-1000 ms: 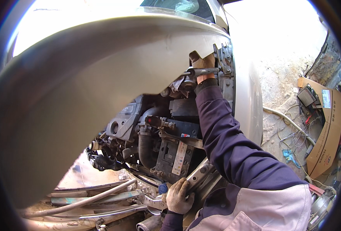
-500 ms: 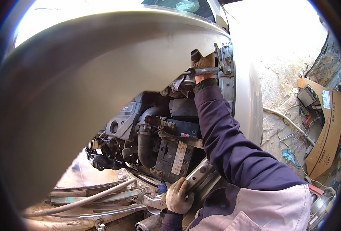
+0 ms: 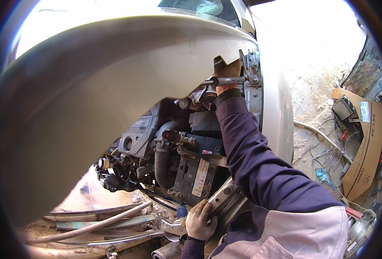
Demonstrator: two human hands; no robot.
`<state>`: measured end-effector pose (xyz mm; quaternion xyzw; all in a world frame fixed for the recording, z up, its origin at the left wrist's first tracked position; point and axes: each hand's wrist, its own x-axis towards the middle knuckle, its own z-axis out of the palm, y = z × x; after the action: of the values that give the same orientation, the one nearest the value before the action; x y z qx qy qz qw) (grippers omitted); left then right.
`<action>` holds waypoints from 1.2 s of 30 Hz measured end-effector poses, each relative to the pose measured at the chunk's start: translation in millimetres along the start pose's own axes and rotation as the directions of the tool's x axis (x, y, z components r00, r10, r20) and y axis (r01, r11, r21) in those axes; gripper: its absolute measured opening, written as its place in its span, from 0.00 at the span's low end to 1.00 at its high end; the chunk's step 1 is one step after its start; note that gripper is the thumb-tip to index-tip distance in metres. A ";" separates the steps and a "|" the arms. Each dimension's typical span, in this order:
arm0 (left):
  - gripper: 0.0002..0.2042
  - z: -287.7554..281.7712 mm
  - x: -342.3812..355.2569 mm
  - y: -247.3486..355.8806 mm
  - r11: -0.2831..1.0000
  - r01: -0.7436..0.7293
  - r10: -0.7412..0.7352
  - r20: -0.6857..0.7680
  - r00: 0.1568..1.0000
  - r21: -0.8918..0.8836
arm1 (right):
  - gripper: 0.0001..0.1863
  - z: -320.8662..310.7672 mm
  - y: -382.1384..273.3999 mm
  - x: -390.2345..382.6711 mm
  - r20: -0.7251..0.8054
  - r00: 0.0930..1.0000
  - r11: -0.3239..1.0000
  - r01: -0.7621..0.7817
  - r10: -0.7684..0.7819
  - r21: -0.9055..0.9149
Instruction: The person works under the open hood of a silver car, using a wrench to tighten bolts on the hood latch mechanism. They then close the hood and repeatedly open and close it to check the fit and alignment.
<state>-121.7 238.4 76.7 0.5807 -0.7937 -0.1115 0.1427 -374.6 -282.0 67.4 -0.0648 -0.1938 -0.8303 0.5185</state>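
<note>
Under the raised beige hood [image 3: 113,82] of a car, my right hand [image 3: 229,71] reaches up beside the hinge [image 3: 253,71]. Only its glove cuff and wrist show; the fingers are hidden behind the hood edge. A dark gas strut [image 3: 229,80] crosses in front of that wrist. Low in the view, my left hand [image 3: 201,220], in a pale work glove with dirty fingertips, is closed over the edge of a metal front beam [image 3: 222,196]. A round blue cap [image 3: 182,211] sits just left of it. Beyond are the battery [image 3: 193,177] and engine cover [image 3: 140,134].
At the right, an open cardboard box [image 3: 363,151] stands on the dusty ground near loose wires [image 3: 324,151] and a pale hose [image 3: 320,131]. Removed long bars and a pipe [image 3: 91,225] lie at the lower left. The fender [image 3: 281,125] runs along my right arm.
My right forearm and wrist have shifted slightly left, and the hood's lower left edge has moved a little. My left hand stays on the beam.
</note>
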 end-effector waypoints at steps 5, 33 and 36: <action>0.32 0.3 -1.2 -0.4 1.000 0.009 -0.009 -0.004 1.000 -0.009 | 0.15 -21.7 3.5 0.0 0.264 0.911 0.283 0.357 -0.318 -0.890; 0.31 -0.6 2.3 -1.1 1.000 -0.020 0.020 0.006 1.000 -0.012 | 0.19 -3.6 2.0 -0.9 0.355 0.886 0.124 0.405 -0.299 -0.906; 0.32 -1.3 1.5 -0.4 1.000 -0.012 0.012 0.009 1.000 -0.014 | 0.20 17.2 5.1 -5.5 0.247 0.911 0.302 0.349 -0.329 -0.887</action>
<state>-121.3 236.8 77.9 0.5746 -0.7969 -0.1185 0.1439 -369.2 -272.6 82.8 -0.3053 0.2838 -0.8853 0.2062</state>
